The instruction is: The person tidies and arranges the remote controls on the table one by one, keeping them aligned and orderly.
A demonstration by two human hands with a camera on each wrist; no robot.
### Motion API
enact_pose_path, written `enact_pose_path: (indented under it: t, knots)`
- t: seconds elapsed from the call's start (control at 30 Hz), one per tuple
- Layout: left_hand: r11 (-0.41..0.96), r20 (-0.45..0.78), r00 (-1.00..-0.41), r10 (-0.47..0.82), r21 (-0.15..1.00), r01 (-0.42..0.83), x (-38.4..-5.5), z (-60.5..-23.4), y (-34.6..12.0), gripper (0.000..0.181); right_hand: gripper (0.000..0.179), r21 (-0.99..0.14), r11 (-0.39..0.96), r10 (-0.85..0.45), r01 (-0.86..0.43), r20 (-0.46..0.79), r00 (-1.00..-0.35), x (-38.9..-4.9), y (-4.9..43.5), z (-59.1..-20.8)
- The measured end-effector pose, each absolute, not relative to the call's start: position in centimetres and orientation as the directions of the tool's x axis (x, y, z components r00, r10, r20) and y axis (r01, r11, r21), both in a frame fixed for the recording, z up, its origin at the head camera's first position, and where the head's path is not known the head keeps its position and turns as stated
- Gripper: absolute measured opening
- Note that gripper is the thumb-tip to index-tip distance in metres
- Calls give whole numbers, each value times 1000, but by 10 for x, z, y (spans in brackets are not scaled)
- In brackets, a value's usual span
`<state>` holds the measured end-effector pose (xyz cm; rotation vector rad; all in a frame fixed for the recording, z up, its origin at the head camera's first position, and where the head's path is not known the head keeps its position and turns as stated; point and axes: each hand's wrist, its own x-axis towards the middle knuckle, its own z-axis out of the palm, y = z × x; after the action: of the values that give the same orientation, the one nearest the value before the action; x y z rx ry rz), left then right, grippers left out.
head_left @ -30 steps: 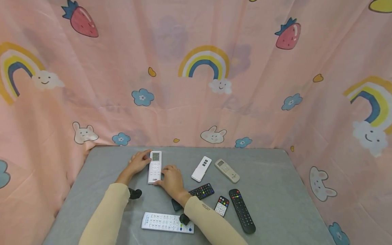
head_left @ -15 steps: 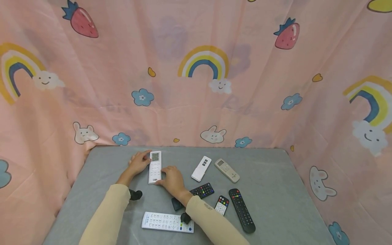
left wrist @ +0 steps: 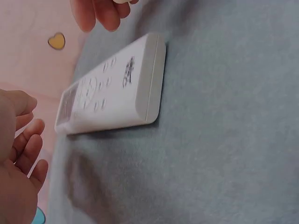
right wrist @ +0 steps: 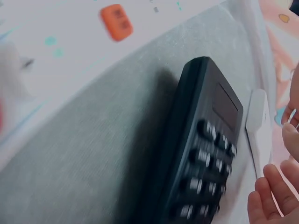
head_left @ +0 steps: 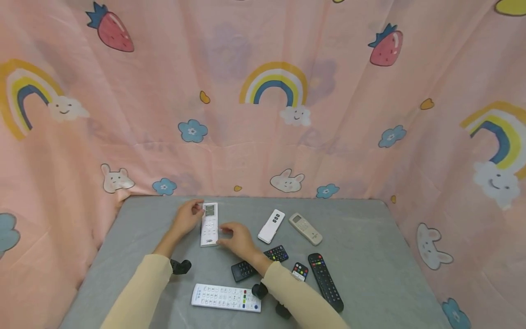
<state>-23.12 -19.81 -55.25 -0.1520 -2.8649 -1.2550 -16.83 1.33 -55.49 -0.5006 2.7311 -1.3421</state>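
A white air-conditioner remote [head_left: 209, 228] with a small screen lies flat, long side pointing away, at the back left of the grey table. My left hand [head_left: 186, 218] is at its upper left edge, fingers loosely bent. On its lower right side hovers my right hand [head_left: 239, 240], thumb and forefinger apart. In the left wrist view, a gap shows between the white remote [left wrist: 110, 88] and my left hand [left wrist: 21, 154], and the right hand's fingertips [left wrist: 107, 14] are beyond it. The right wrist view has my right hand [right wrist: 278, 191] with relaxed fingers beside the remote's edge [right wrist: 258, 126].
Beneath my right forearm lies a black remote [head_left: 243, 271]. A long white remote [head_left: 219, 296] is in front. To the right are a slim white remote [head_left: 271, 226], a beige one [head_left: 305, 228], a small one with coloured buttons [head_left: 300, 271] and a long black one [head_left: 326, 282]. A pink curtain [head_left: 230, 155] hangs behind.
Both hands have let go of the white air-conditioner remote. My right hand has drawn back to the right, and my left fingers have loosened from its edge. The remote stays in place.
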Motion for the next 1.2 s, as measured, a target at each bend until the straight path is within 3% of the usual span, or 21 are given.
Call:
enact_pose_path:
  t: [0.4, 0.73, 1.2]
  knots:
    - [592, 80, -970, 227, 780, 203, -198, -535, -161, 34, 44, -786, 560, -317, -264, 91, -944, -167, 77, -542]
    - [534, 154, -898, 412, 758, 375, -188, -534, -118, 29, 41, -776, 579, -255, -251, 120, -959, -180, 144, -533]
    - [528, 145, -865, 481, 740, 418, -188, -549, -75, 36, 46, -729, 657, -185, -194, 94, -978, -213, 195, -540]
